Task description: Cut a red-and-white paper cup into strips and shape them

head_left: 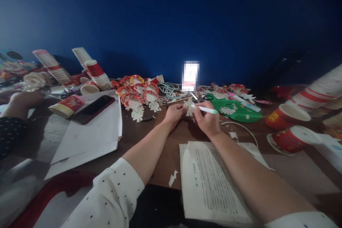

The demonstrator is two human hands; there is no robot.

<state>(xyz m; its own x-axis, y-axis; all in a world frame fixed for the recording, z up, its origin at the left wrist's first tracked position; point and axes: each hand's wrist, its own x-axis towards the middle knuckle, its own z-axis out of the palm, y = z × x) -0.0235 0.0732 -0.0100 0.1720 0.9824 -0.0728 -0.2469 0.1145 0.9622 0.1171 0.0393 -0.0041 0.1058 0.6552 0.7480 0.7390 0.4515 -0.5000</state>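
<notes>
My left hand [175, 114] pinches the edge of a small white paper cutout [189, 107] above the brown table. In my right hand [207, 118] is a white marker pen with a green end [210, 109], its tip side pointing toward the cutout. Whether the tip touches the paper is hidden by my fingers. Left of my hands lie more white paper cutouts [137, 113] beside a heap of red and white crafted pieces [137, 91]. A green sheet [245, 115] with paper scraps on it lies just beyond my right hand.
An open book [211, 185] lies near the front edge. At left are white sheets [93, 139], a phone [93, 109] and paper cups [97, 74]; another person's hand [22, 101] is there. More cups [288, 115] stand at right. Behind rises a blue wall [133, 17].
</notes>
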